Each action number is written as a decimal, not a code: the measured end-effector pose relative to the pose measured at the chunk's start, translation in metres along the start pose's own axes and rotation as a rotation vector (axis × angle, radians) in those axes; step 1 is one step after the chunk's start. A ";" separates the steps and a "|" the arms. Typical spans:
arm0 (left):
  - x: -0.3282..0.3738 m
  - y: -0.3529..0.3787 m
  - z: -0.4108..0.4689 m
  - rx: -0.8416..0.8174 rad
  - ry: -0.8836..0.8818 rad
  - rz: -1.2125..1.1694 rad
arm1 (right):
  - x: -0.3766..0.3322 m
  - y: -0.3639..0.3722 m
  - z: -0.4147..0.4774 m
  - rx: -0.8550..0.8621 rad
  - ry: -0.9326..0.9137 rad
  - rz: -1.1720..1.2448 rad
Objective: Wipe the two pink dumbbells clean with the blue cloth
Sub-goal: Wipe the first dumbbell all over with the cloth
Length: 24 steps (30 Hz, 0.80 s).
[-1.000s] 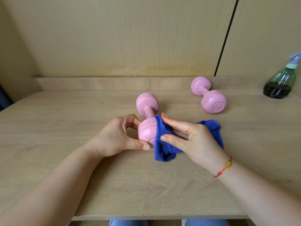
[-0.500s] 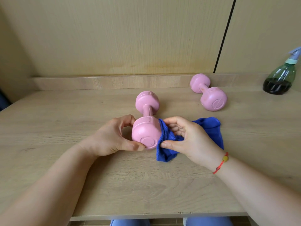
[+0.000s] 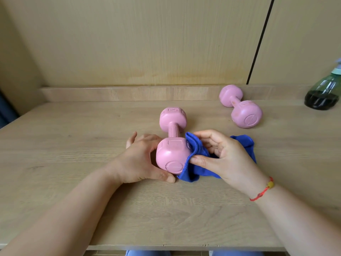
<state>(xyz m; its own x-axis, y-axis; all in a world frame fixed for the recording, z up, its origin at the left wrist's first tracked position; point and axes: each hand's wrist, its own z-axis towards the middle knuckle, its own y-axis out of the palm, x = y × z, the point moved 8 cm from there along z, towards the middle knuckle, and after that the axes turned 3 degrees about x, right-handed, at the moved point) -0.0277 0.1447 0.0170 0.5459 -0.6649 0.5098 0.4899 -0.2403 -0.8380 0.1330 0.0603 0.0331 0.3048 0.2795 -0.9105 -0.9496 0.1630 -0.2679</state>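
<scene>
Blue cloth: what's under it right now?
The cloth lies on the table, bunched against the near dumbbell in the right hand. Whatever its folds cover cannot be seen.

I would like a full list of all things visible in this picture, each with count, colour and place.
near dumbbell: 1, pink, middle of the table, between the hands
far dumbbell: 1, pink, back right of the table, untouched
blue cloth: 1, blue, against the near dumbbell's right side
spray bottle: 1, green with dark liquid, far right
table: 1, light wood
wall panels: 2 behind the table, light wood
bracelet: 1, red, right wrist
legs: 2, in blue, below the table's front edge
left hand: holds the near dumbbell's front head
right hand: pinches the blue cloth
</scene>
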 end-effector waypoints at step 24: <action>0.010 -0.025 -0.003 0.169 -0.040 -0.367 | -0.052 0.056 0.014 0.094 -0.370 -1.146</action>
<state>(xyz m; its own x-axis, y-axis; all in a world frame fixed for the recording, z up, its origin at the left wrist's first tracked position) -0.0366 0.1421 0.0428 0.3378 -0.5280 0.7792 0.7605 -0.3347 -0.5565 0.0647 0.0681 0.0694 0.9838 0.1790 -0.0104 -0.1101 0.5574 -0.8229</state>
